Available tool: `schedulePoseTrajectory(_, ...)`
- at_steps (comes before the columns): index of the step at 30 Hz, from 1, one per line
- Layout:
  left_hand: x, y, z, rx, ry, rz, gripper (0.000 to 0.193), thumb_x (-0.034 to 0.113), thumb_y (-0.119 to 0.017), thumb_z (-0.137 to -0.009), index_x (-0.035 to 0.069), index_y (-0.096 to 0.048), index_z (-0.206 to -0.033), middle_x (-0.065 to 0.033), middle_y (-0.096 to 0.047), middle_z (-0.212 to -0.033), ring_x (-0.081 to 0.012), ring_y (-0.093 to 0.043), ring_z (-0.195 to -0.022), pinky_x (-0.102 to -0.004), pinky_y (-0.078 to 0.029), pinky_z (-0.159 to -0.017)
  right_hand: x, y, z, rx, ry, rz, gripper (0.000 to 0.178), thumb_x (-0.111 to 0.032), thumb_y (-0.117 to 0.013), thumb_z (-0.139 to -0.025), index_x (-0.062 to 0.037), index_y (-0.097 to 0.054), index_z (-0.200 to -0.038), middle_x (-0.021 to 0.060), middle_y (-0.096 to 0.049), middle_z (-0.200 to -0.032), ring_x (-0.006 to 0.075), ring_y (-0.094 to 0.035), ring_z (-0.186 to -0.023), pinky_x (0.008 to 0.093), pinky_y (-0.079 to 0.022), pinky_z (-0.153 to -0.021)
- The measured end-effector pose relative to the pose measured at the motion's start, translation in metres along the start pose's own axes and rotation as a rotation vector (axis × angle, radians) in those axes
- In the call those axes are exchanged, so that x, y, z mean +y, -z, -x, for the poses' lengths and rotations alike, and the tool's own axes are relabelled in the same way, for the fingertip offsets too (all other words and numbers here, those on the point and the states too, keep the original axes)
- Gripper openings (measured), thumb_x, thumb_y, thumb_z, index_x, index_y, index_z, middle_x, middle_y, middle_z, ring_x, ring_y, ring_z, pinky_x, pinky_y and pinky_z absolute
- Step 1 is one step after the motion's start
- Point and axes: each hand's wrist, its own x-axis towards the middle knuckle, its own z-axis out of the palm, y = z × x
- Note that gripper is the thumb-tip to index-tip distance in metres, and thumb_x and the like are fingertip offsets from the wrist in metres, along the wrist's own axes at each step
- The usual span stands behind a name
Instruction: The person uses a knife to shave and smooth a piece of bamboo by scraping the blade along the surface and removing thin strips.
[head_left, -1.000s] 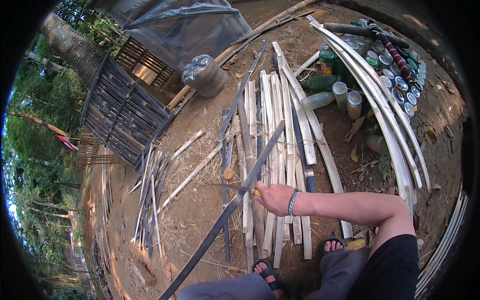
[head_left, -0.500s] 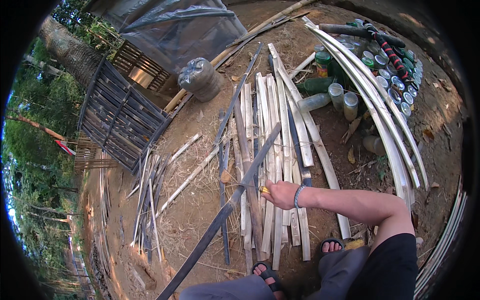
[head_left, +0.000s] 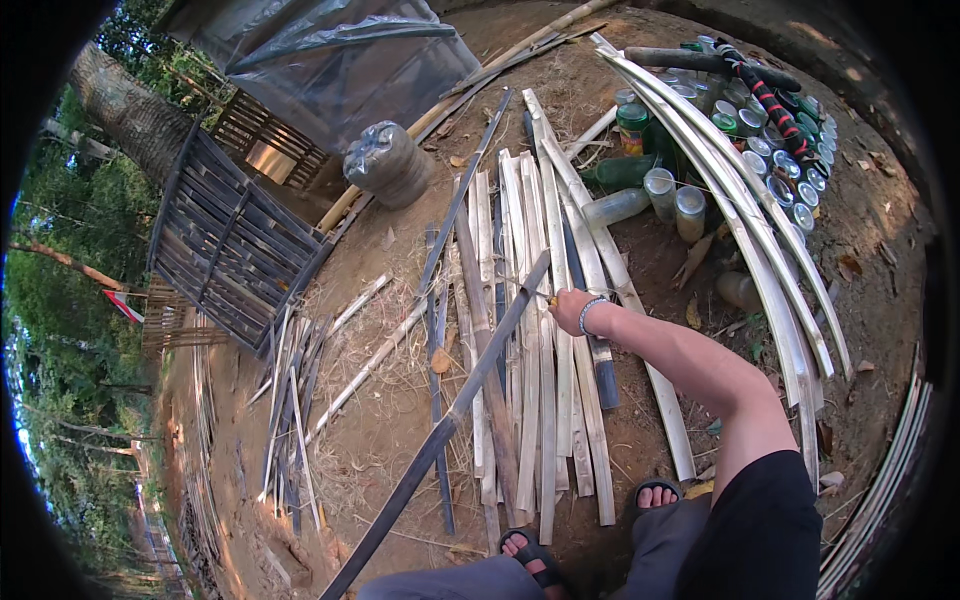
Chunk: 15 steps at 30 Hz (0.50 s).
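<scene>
My right hand (head_left: 573, 311) is closed around the small yellow handle of a knife (head_left: 552, 303). Its thin blade points left toward a long dark bamboo strip (head_left: 475, 385) and is hard to make out. The strip slants from the lower edge up over a pile of pale split bamboo strips (head_left: 548, 430). Whether blade and strip touch, I cannot tell. My left hand is out of view, and so is the strip's near end.
Long pale strips (head_left: 745, 205) arch beside glass jars and bottles (head_left: 690, 213) at the right. A slatted bamboo panel (head_left: 235, 240) leans at the left near a stuffed plastic bag (head_left: 390, 165). Loose sticks (head_left: 290, 410) and shavings litter the dirt. My sandalled feet are close to the pile.
My right hand with the knife has moved up and to the right, toward the far end of the dark strip. The strip holds nearly the same slant.
</scene>
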Motion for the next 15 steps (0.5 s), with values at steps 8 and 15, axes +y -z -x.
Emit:
schedulePoseTrajectory(8,0.028,-0.098,0.116,0.035,-0.378,0.135,0.029,0.040,-0.072,-0.080,0.014,-0.061,-0.073,0.0014,-0.044,-0.053,-0.0138,-0.046,-0.050,-0.0251,-0.042,-0.047,-0.082,0.010,0.028,-0.125,0.153,-0.235,0.047,-0.034,-0.038,-0.099,0.0094,-0.051,-0.112,0.0323,-0.063,-0.096,0.0434,-0.063,-0.095,0.0465,-0.049,-0.088)
schedulePoseTrajectory(15,0.028,-0.104,0.126,0.063,-0.421,0.125,0.027,0.037,-0.068,-0.084,0.013,-0.062,-0.075,0.0003,-0.045,-0.054,-0.0148,-0.048,-0.052,-0.0258,-0.045,-0.050,-0.036,0.007,-0.017,-0.105,0.132,-0.070,0.044,-0.031,-0.037,-0.098,0.0075,-0.056,-0.108,0.0308,-0.063,-0.098,0.0424,-0.062,-0.097,0.0467,-0.049,-0.088)
